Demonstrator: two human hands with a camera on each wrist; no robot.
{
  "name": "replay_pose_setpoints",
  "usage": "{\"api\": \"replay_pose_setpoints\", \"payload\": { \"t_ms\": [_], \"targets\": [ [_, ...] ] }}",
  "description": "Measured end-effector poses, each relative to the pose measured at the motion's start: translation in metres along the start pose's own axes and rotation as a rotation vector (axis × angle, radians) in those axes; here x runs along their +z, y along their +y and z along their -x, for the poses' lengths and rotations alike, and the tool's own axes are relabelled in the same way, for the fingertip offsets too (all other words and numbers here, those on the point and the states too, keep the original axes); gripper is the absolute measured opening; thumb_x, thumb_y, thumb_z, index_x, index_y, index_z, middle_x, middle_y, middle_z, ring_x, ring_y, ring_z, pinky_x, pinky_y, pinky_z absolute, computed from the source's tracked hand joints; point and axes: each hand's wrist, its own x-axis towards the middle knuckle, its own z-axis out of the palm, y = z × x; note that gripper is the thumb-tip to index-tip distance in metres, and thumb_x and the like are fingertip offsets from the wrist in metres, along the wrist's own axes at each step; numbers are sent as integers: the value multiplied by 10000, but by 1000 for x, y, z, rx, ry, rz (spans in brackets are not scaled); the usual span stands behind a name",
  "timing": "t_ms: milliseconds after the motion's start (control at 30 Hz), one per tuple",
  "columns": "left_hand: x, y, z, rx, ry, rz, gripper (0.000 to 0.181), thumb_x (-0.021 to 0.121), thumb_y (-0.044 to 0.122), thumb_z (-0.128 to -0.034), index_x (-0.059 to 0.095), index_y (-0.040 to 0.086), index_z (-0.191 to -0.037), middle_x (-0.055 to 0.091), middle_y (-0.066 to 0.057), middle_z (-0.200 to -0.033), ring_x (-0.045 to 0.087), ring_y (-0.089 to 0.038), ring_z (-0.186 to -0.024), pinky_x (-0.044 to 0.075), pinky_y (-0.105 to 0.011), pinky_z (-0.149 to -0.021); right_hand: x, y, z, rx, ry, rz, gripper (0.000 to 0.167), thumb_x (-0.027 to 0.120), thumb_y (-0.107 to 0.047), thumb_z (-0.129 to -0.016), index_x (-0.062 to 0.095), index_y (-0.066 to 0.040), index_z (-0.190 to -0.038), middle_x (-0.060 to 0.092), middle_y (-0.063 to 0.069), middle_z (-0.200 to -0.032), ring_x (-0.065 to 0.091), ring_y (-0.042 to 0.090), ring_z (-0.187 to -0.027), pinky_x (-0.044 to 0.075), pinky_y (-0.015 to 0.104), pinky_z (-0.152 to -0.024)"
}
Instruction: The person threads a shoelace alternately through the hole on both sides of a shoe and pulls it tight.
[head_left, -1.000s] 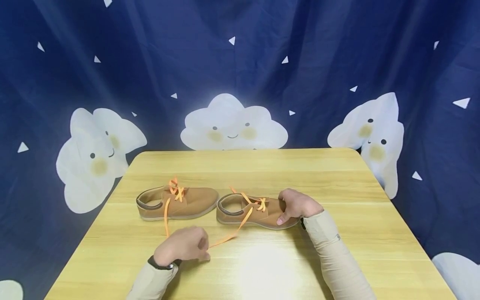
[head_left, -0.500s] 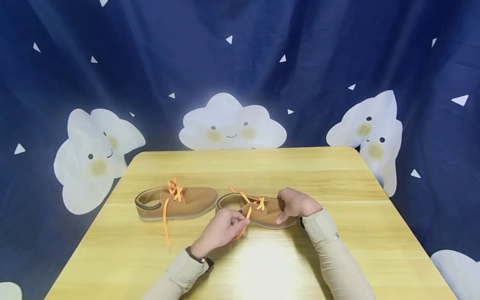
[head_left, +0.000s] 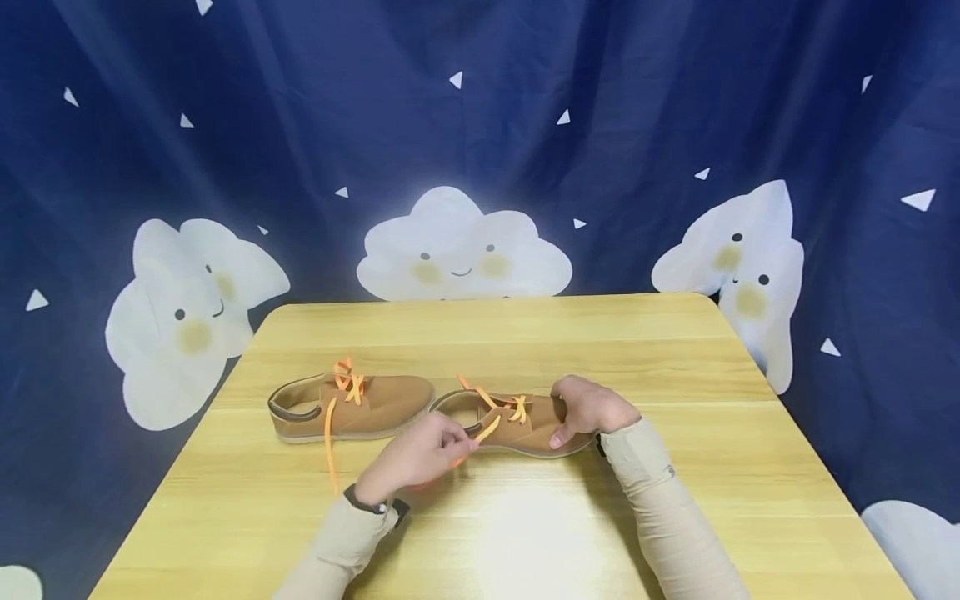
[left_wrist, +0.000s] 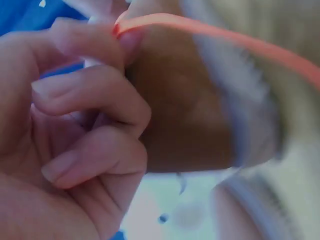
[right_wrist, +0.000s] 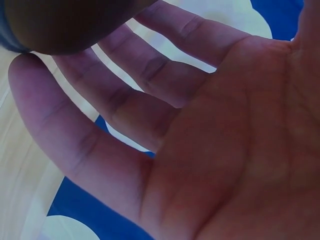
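Two tan shoes with orange laces lie end to end, toes to the right, in the head view. My right hand (head_left: 596, 408) grips the toe of the right shoe (head_left: 546, 429), thumb on the near side; its other fingertips are hidden there. In the right wrist view, the fingers (right_wrist: 120, 105) reach up to the dark toe. Beside that shoe's heel, my left hand (head_left: 412, 457) pinches the near lace (head_left: 488, 430) between thumb and forefinger. The lace (left_wrist: 200, 27) runs from the fingertips in the left wrist view. The left shoe (head_left: 397, 400) is untouched.
Both shoes rest on a wooden table (head_left: 675, 358) with rounded far corners. The left shoe's loose lace (head_left: 329, 442) trails toward the front. A blue curtain (head_left: 480, 150) with cloud prints hangs behind the table.
My left hand moved from the lower left up to the right shoe's lacing, then drew back slightly left with the lace. The right hand stays on the toe.
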Motion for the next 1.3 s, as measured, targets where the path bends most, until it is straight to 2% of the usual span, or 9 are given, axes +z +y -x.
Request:
{"api": "replay_pose_setpoints", "payload": {
  "t_ms": [133,267,333,467,600,700,800,1067,1300],
  "targets": [
    [-31,12,-11,-85,127,-18,251,621,331,-1038,771,130,-1028,688,-43,-728,532,-98,-491,453,-256,-470,-2,-2,0,-6,5,-5,651,975,-200,-664,666,38,-1185,687,98,-1085,637,243,-988,562,438,-905],
    [-53,10,-30,-158,187,-113,366,536,376,-1071,706,125,-1276,737,-65,-995,619,-135,-741,565,-347,-725,-1,-2,0,-5,3,-8,604,975,-192,-668,674,24,-1145,676,75,-1024,623,224,-933,558,416,-866],
    [-55,2,-41,-154,144,-151,368,470,333,-1097,695,65,-1210,674,-62,-908,554,-127,-724,542,-372,-767,0,-2,0,-4,2,-5,609,974,-194,-669,672,24,-1151,676,72,-1022,625,224,-937,559,419,-871],
    [-48,-15,-59,-130,27,-134,384,398,253,-1116,675,-11,-1148,636,-119,-855,534,-154,-716,540,-420,-826,3,-2,-1,-9,8,2,650,978,-198,-663,668,37,-1184,688,86,-1066,640,237,-991,559,439,-913],
    [-37,-28,-65,-156,-104,-2,440,370,274,-1127,643,-11,-1321,707,-189,-1194,674,-293,-1072,523,-496,-1040,5,-2,-1,-11,4,1,617,978,-202,-662,681,27,-1151,689,80,-1043,638,232,-969,558,431,-894],
    [-31,-35,-67,-183,-161,127,472,356,303,-1131,580,11,-1425,610,-164,-1457,549,-360,-1379,418,-537,-1179,3,-2,0,-14,3,2,601,978,-205,-661,686,18,-1136,686,73,-1031,633,226,-951,558,427,-878],
    [-29,-38,-70,-189,-175,224,481,366,321,-1127,551,28,-1461,571,-152,-1509,493,-373,-1438,350,-554,-1227,1,-1,1,-11,6,-6,615,977,-206,-659,685,15,-1152,688,74,-1057,632,227,-972,557,432,-888],
    [-30,-39,-73,-214,-90,419,552,504,413,-1082,546,17,-1465,581,-158,-1503,570,-352,-1373,371,-530,-1221,-1,0,1,-17,2,-24,664,971,-206,-663,671,33,-1205,694,104,-1125,644,262,-1045,553,467,-945],
    [-34,-29,-70,-178,15,659,466,574,279,-1061,572,-24,-1415,574,-239,-1468,591,-388,-1325,418,-512,-1193,0,-1,0,-8,1,-15,731,973,-215,-664,652,51,-1263,694,143,-1210,649,303,-1128,539,495,-1002]
  ]
}}
